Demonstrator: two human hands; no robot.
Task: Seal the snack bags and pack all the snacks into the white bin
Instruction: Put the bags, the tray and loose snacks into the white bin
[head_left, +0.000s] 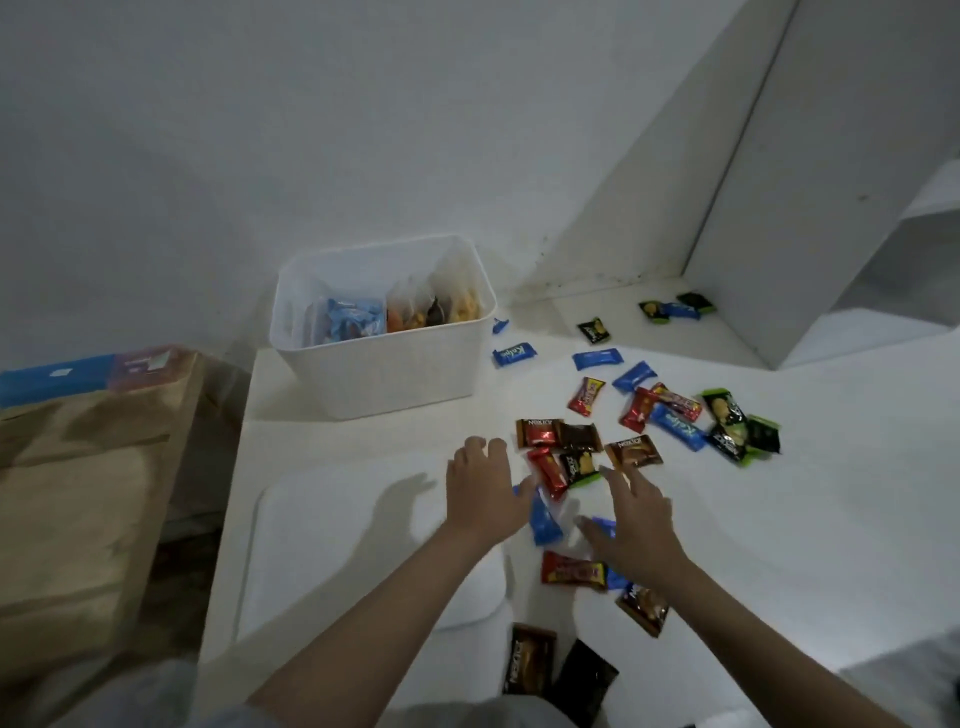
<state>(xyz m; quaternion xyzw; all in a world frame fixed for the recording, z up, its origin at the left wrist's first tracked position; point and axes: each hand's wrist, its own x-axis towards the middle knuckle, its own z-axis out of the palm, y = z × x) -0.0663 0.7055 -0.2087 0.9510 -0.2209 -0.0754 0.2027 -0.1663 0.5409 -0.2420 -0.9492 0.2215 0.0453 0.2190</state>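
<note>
Both hands, left hand (485, 488) and right hand (636, 512), hover with fingers spread, holding nothing, either side of a blue wrapped snack (544, 517) whose long axis runs nearly toward the white bin (384, 358) beyond. It looks light, crinkly and slippery; pinch its crimped end.

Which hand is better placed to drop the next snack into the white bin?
Left. The left hand is nearer the white bin, which sits up and left; the right hand is farther right over the scattered snacks.
</note>
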